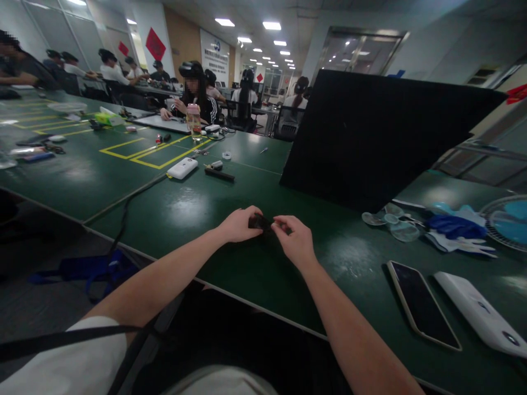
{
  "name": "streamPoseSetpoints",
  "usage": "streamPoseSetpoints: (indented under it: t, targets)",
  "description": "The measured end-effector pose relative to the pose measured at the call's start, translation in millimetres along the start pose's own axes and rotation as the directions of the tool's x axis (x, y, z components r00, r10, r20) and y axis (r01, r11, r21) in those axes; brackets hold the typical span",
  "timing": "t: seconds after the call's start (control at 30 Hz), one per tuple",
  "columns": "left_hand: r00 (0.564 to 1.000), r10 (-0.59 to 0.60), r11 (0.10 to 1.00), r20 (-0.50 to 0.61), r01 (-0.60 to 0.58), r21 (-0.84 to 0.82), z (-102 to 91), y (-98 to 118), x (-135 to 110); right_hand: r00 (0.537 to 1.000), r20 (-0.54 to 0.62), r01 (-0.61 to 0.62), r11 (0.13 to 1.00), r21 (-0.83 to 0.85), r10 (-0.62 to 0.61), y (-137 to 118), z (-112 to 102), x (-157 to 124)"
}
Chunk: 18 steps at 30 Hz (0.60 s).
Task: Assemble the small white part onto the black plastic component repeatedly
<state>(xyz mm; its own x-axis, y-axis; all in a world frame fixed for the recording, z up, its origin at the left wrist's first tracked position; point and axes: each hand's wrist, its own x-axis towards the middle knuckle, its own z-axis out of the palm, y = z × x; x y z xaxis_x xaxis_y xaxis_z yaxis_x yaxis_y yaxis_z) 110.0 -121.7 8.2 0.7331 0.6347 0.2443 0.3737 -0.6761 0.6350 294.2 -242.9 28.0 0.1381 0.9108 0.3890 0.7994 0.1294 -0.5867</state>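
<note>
A small dark bundle (260,221), too dim to make out its kind, is between my two hands, just above the green table (181,206). My left hand (242,224) is closed round its left side, thumb below and fingers above. On the other side, my right hand (293,237) pinches its right end between thumb and fingertips. Beyond my hands lie a dark bar-shaped item (219,175) and a white device (183,168) with a cable.
A big black panel (370,137) leans up at the right. Near my right arm lie a phone (424,304), a white power bank (480,312), gloves (457,227) and a small fan (397,219). A pink-capped bottle (194,122) stands farther off, before a seated person (195,101).
</note>
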Motion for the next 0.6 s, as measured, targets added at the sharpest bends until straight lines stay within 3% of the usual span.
streamPoseSetpoints:
  t: [0.2,0.33,0.47,0.6]
  targets:
    - [0.998,0.026,0.999,0.064,-0.024,-0.036,1.3,2.3,-0.6,0.978,0.099,0.191,0.979,-0.07,-0.183,3.2,8.7,1.3]
    - [0.997,0.058,0.998,0.055,-0.056,-0.033,2.8,1.5,0.2,0.958,0.075,0.285,0.948,-0.142,-0.277,10.7,12.2,5.1]
    - [0.995,0.07,0.997,0.068,-0.068,-0.038,2.1,1.0,0.0,0.955,0.056,0.296,0.939,-0.175,-0.29,11.5,11.6,8.8]
    - [0.995,0.062,0.998,0.073,-0.06,-0.031,0.1,0.9,-0.1,0.938,0.162,0.335,0.925,-0.18,-0.308,11.5,5.3,9.9]
